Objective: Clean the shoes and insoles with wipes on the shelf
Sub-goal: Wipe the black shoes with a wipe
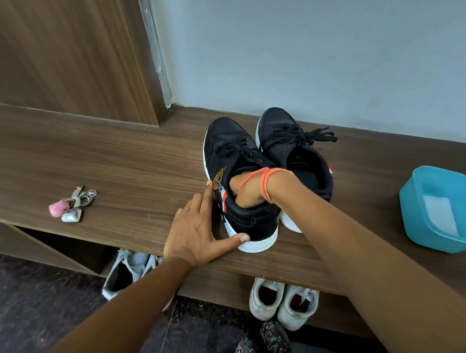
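Black lace-up sneaker with white sole (225,146) is stood on the brown wooden shelf (110,161), braced by the flat, open left hand (195,230). The right hand (248,194) is buried in its collar; its grasp cannot be determined. If the insole is stuck and tugged hard, it could be torn or the shoe tipped.

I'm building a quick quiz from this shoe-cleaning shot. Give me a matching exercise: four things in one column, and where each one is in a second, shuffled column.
Things:
1. left hand
2. right hand
3. blue tub
4. keychain

Places:
A. on the shelf, left of the near black shoe
B. reaching inside the near black shoe
C. on the shelf, far right in view
D. flat against the near black shoe's outer side

Pairs: 1-D; 2-B; 3-C; 4-A
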